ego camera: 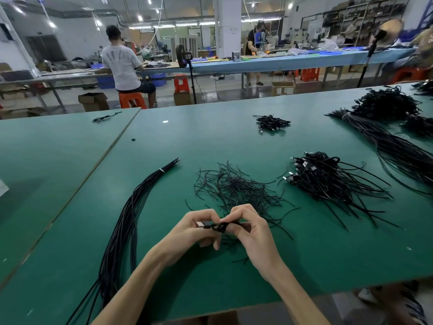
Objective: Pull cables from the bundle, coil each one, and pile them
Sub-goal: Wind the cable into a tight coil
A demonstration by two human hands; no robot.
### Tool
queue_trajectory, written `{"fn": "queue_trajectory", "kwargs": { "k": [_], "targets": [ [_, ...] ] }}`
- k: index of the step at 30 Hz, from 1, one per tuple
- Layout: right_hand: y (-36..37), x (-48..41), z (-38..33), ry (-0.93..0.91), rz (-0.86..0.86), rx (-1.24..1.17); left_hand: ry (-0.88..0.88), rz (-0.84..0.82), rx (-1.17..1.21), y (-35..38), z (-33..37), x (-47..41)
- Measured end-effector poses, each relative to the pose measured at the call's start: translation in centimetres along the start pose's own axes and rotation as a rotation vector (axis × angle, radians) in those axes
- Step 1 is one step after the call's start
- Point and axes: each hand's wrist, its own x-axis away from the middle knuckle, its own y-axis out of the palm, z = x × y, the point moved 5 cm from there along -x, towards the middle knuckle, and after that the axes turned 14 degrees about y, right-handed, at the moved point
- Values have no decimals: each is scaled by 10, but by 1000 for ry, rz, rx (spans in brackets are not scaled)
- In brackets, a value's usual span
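The left hand (pixel 199 228) and the right hand (pixel 250 228) both pinch one small coiled cable (pixel 219 226) above the green table (pixel 70 160). The bundle (pixel 131 219) lies at the left, the pile (pixel 328 179) of coiled cables at the right. The label on a cardboard box (pixel 283 88) on the floor is too small to read.

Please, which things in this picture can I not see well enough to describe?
- Head view: the cable is mostly covered by the fingers of the left hand and the right hand, so its loops cannot be counted.
- Head view: the long bundle leaves the bottom edge, and its lower end is cut off.
- Head view: the pile of coiled cables is too tangled to count.
- Head view: the second bundle is cut by the right edge.
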Motion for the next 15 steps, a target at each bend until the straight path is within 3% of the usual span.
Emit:
{"fn": "queue_trajectory", "kwargs": {
  "k": [15],
  "targets": [
    [-1,-4,12,143,-26,-73,34,140,56,-4,-4,4]
  ]
}}
